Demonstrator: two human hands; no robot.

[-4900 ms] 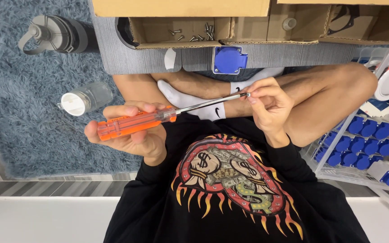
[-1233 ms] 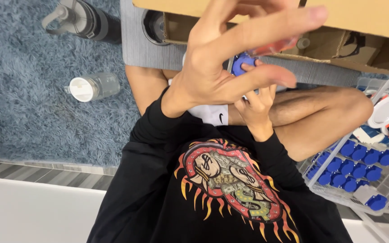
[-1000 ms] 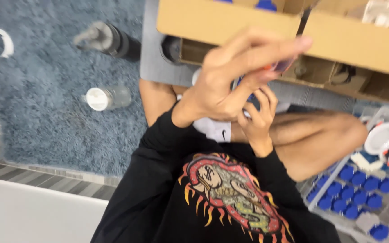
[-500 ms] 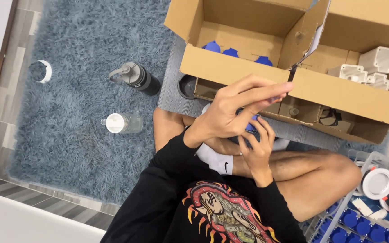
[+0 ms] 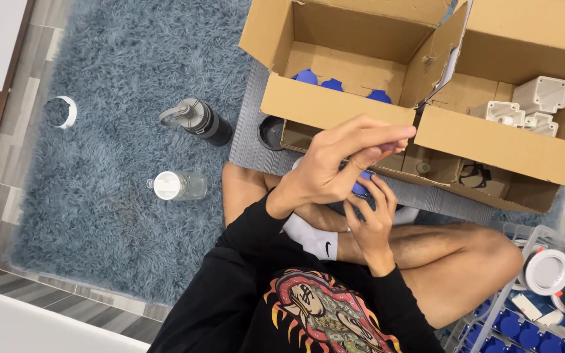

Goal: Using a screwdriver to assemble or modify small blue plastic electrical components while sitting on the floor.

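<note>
The person sat cross-legged in a black shirt with a red and gold print, one white sock (image 5: 312,238) showing at the ankle. The right hand (image 5: 371,222) cupped a small blue plastic part (image 5: 361,189) in front of the shins, fingers curled narrowly round it, most of it hidden. The left hand (image 5: 335,160) was raised just above it, thumb and fingers pinched together; whether anything sat between them I could not tell. The part lay over the crossed legs, just short of the grey mat (image 5: 256,140).

At the right edge stood a clear plastic crate (image 5: 524,314) of round blue caps and three white discs. To the left, on the shaggy blue-grey rug (image 5: 99,196), lay a clear bottle (image 5: 178,185) with a white lid, a dark flask (image 5: 197,119) tipped on its side beyond it, and a white ring (image 5: 63,112) further off.

Past the hands stood two open corrugated cardboard boxes. The left box (image 5: 335,108) held three blue rounded pieces behind its front wall; the right box (image 5: 505,140) held three white square moulded housings. A low cardboard tray (image 5: 465,183) with small dark bits sat in front.
</note>
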